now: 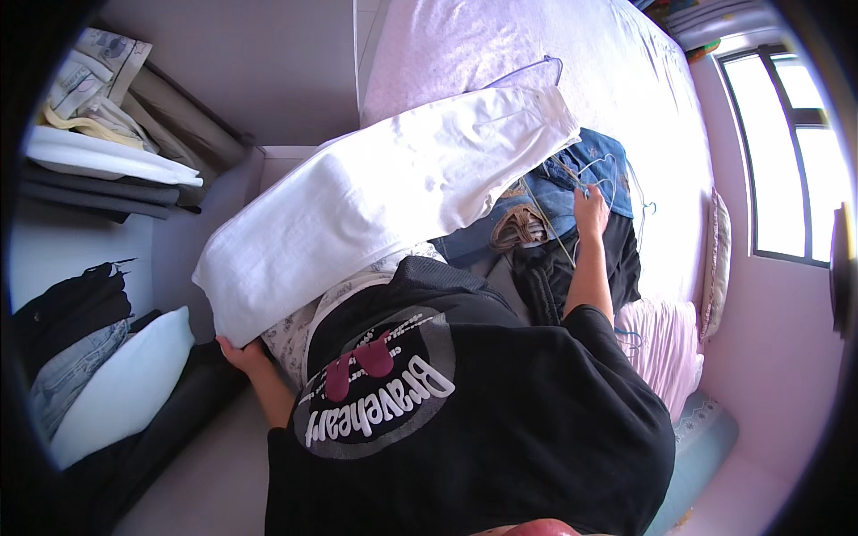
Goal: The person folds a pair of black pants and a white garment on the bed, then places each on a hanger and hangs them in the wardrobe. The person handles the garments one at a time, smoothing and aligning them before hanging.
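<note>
White trousers [348,194] stretch across my lap towards the bed, folded lengthwise. My left hand [244,354] grips their near left end. A thin grey hanger [516,75] shows at their far end, on the bed; whether it is hooked into the trousers cannot be made out. My right hand [592,209] is closed around thin wire hangers [600,169], light blue and yellowish. Beneath that hand lie blue jeans [610,161] with brown trim, and a black garment [620,254] sits beside them, nearer to me.
The bed [643,94] has a pale lilac cover. On the left, wardrobe shelves bear dark folded clothes [100,191], jeans [74,375] and a white folded garment [127,388]. A pink cloth [663,335] hangs at the bed's right edge. A window [777,154] is in the right wall.
</note>
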The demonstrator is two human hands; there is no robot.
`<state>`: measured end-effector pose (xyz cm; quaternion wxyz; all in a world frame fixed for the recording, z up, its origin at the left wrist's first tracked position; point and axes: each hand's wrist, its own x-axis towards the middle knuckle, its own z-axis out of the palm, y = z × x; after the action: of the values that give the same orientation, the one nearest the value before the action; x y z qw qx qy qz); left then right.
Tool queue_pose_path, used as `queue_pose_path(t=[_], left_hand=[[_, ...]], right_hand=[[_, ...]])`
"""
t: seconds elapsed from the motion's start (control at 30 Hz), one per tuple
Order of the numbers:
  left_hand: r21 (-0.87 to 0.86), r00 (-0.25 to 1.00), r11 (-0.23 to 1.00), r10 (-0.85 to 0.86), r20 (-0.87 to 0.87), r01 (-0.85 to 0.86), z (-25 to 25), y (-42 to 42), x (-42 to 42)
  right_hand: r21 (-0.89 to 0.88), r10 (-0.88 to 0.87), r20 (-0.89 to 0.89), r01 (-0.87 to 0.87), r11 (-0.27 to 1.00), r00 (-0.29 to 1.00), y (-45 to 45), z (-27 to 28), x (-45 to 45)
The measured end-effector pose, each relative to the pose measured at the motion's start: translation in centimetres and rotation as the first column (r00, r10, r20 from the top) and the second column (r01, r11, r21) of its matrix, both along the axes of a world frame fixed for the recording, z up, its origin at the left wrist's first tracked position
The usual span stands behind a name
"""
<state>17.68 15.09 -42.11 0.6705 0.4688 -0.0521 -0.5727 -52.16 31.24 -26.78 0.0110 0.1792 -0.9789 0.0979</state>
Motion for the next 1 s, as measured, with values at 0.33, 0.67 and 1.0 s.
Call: queue_pose_path(t=[0.33,0.67,1.0], left_hand=[[0.074,0.990,0.988,0.136,-0.022,-0.134,5.2,-1.7,-5.2],[0.030,0.985,0.987,0.157,-0.067,-0.155,5.0,-1.8,-5.6],[-0.054,0.918,0.993,-0.074,0.389,0.103,1.2,-0.8,-1.7]], right_hand=[[0.086,-0.076,0.022,0.074,0.993,0.997,2.2,-1.8,1.6],[-0.189,0.311,-0.128,-0.331,0.924,0.942,-5.9,-2.3,3.9],[-0.320,-0.206,0.294,0.299,0.899,0.933,-13.0,-4.7,2.1]])
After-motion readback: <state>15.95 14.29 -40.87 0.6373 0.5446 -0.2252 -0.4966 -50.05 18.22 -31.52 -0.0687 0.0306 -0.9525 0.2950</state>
